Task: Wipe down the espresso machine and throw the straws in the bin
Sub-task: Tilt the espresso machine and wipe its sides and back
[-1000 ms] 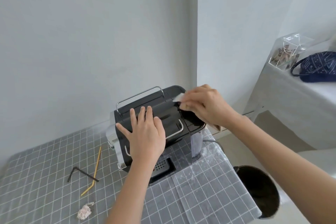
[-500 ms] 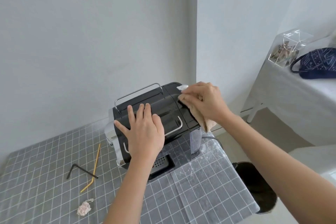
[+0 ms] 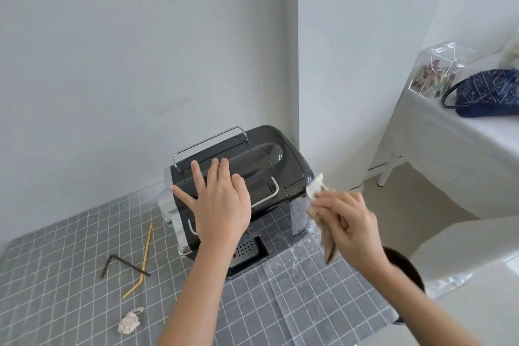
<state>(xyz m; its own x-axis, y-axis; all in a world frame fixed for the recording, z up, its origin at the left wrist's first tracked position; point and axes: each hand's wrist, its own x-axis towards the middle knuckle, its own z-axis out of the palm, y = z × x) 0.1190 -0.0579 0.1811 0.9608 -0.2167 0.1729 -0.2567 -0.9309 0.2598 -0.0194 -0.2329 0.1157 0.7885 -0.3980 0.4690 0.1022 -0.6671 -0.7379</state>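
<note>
The black espresso machine (image 3: 280, 160) stands at the back of the grey checked table (image 3: 56, 275). My left hand (image 3: 219, 202) lies flat on its top, fingers spread. My right hand (image 3: 345, 219) grips a stained wipe (image 3: 316, 187) at the machine's right side, by its clear water tank. A yellow bent straw (image 3: 146, 250) and a black bent straw (image 3: 123, 262) lie crossed on the table to the machine's left. The dark bin (image 3: 407, 270) stands on the floor right of the table, partly hidden by my right forearm.
A crumpled tissue ball (image 3: 129, 324) lies near the table's front left. A white-covered table (image 3: 463, 143) to the right carries a clear box (image 3: 438, 70) and a dark blue patterned bag (image 3: 488, 95). Walls meet in a corner behind the machine.
My right hand has moved the wipe from the machine's top rear down to its right side. My left hand stays flat on the top.
</note>
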